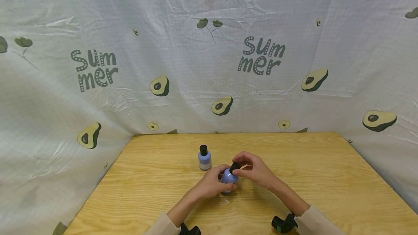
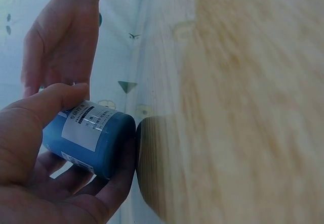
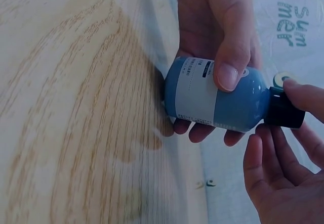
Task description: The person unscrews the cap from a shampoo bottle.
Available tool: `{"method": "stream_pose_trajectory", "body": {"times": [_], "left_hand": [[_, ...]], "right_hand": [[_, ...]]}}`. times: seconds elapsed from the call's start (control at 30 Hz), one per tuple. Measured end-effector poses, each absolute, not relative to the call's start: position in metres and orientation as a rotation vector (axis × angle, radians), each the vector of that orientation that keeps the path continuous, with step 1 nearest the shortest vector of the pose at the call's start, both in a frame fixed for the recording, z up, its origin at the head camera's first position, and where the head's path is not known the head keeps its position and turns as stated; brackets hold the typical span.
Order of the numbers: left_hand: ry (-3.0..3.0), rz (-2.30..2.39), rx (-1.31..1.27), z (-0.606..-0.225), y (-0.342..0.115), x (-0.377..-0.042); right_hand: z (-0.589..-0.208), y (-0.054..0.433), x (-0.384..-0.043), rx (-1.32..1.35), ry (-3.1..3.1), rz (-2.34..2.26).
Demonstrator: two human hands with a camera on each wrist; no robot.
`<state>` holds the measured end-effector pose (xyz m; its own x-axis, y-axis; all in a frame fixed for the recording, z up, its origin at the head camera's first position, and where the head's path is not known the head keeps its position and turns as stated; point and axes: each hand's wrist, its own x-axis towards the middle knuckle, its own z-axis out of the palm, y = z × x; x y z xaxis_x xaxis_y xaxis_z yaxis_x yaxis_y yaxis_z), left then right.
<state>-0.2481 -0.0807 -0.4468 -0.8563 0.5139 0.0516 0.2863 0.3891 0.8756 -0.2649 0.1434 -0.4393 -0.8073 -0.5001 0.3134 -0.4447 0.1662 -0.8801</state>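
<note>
- The bottle (image 1: 230, 177) was held in the curled left-hand grip (image 1: 211, 183).
- Its black cap (image 3: 283, 112) was pinched in the right-hand grip (image 1: 254, 171).
- A second bottle (image 1: 204, 159) was situated upright nearby.

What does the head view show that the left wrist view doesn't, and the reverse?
Head only: the standing bottle, upright on the table, and the black cap of the held bottle, pinched by the right hand. The sleeves show too.

Left wrist only: the fine print on the held bottle's label.

Both: the left hand gripping the held bottle, the right hand beside it, part of the table, and the printed cloth.
</note>
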Motion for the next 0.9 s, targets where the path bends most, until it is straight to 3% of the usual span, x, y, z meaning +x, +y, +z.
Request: {"method": "stream_pose_trajectory", "body": {"times": [0.9], "left_hand": [[2.427,1.449,0.709,-0.4473,-0.0804,-0.2482]], "right_hand": [[-0.4396,0.1439,-0.2647,-0.958,2.361,-1.742]]}}
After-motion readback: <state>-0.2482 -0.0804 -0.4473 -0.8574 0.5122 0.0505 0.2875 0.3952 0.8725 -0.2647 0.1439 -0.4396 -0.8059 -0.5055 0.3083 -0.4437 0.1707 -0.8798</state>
